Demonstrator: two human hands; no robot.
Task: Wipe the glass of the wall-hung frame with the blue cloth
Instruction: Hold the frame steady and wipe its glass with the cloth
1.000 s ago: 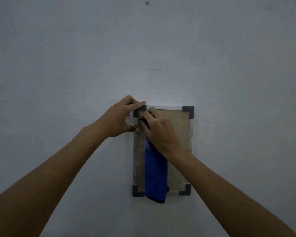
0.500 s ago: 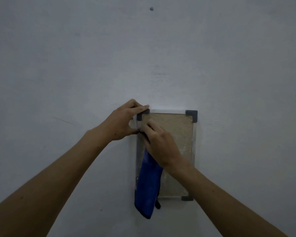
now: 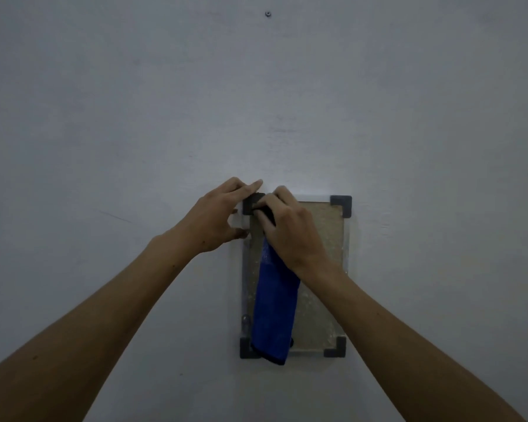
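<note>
A small upright frame (image 3: 333,239) with a speckled beige panel under glass and dark grey corner pieces hangs on the pale wall. My left hand (image 3: 217,217) grips its top left corner, fingers over the top edge and thumb at the left side. My right hand (image 3: 290,229) presses the blue cloth (image 3: 275,309) against the glass near that same corner. The cloth hangs down from under my palm over the left half of the glass, past the bottom edge. The top left corner piece is partly hidden by my fingers.
The wall (image 3: 134,117) around the frame is plain and pale grey. A small screw or nail head (image 3: 268,14) sits in the wall high above the frame. A faint scratch (image 3: 113,216) marks the wall left of my left hand.
My right hand has slid back up toward the top left corner, and the hanging cloth has swung from the left side back to hang straighter. My left hand kept its hold.
</note>
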